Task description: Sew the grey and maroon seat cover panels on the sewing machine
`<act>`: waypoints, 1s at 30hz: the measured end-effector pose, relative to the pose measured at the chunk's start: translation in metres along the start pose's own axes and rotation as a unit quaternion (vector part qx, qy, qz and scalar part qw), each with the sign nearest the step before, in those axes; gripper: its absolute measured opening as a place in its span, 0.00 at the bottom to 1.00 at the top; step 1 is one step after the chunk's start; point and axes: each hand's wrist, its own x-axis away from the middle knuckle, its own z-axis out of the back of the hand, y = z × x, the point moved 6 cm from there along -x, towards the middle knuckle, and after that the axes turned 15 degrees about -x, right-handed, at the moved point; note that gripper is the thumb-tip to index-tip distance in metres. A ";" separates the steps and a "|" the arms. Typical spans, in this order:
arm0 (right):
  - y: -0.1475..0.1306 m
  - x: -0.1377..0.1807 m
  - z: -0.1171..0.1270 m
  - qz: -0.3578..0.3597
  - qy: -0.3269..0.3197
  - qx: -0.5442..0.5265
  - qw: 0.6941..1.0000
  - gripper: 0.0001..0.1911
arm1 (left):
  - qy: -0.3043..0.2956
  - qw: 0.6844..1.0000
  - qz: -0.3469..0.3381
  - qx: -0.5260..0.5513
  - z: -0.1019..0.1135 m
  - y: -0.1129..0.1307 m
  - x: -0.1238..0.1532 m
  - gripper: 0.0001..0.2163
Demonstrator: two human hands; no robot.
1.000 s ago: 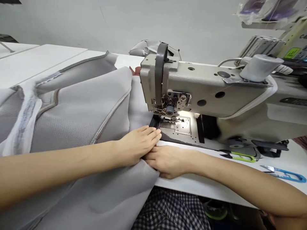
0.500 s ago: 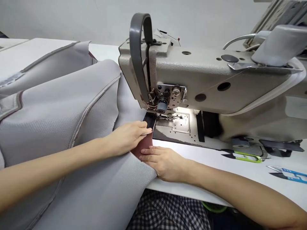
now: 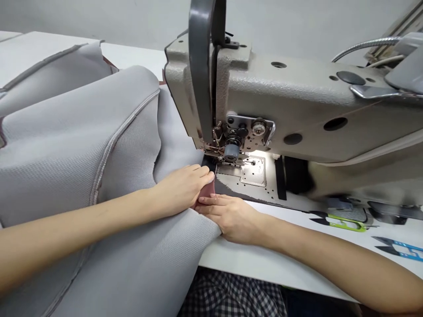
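Observation:
Grey sheet material (image 3: 125, 132) with stitched seams and a reddish underside spreads in large folds over the left side. Close in front of the sewing machine's needle area (image 3: 231, 160), my left hand (image 3: 183, 187) is closed on an edge of it, fingertips pinching. Just right of and below it, my right hand (image 3: 231, 218) lies with fingers stretched out over the reddish side (image 3: 207, 189), beside a grey corner. Its thumb is hidden from view. The metal needle plate (image 3: 253, 171) is lit by the machine's lamp.
The grey machine head (image 3: 280, 97) stands over the white table (image 3: 244, 259), a dark curved bar (image 3: 201, 66) at its front. Green thread snips (image 3: 345, 223) and blue thread snips (image 3: 401, 248) lie at the right. Checked cloth (image 3: 231, 295) shows below the table edge.
The camera view has shifted closer to the machine. Both hands and the material edge have moved slightly toward the needle area, and less of the reddish side shows between them.

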 end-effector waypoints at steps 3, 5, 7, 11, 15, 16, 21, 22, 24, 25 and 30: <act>0.003 -0.002 0.006 0.004 0.027 -0.004 1.000 0.20 | -0.004 1.000 -0.001 0.019 0.004 -0.003 -0.004 0.06; 0.007 -0.004 0.008 0.003 0.034 -0.006 0.999 0.21 | 0.001 0.999 0.008 0.041 0.006 -0.006 -0.006 0.05; 0.011 -0.005 0.010 -0.002 0.034 -0.006 0.999 0.21 | 0.009 0.999 0.006 0.051 0.008 -0.008 -0.008 0.04; 0.015 -0.008 0.016 0.001 0.044 0.005 0.999 0.21 | 0.021 0.999 -0.001 0.043 0.011 -0.010 -0.014 0.02; 0.017 -0.010 0.024 0.003 0.075 0.002 0.997 0.19 | 0.016 1.000 0.011 0.011 0.015 -0.012 -0.019 0.05; 0.018 -0.011 0.025 0.002 0.078 -0.001 0.997 0.19 | 0.011 1.000 0.017 0.004 0.016 -0.013 -0.020 0.05; 0.026 -0.015 0.032 -0.010 0.098 -0.018 0.995 0.18 | -0.015 0.998 0.047 -0.025 0.022 -0.015 -0.024 0.05; 0.027 -0.015 0.034 -0.011 0.104 -0.023 0.994 0.17 | -0.016 0.998 0.050 -0.028 0.022 -0.015 -0.025 0.05; 0.029 -0.015 0.037 -0.011 0.114 -0.036 0.993 0.16 | -0.013 0.998 0.054 -0.026 0.022 -0.015 -0.027 0.05; 0.029 -0.015 0.038 -0.012 0.117 -0.045 0.992 0.16 | -0.008 0.998 0.055 -0.020 0.022 -0.016 -0.028 0.05; 0.026 -0.014 0.043 -0.026 0.111 -0.096 0.989 0.13 | 0.001 0.998 0.032 0.051 0.025 -0.026 -0.018 0.08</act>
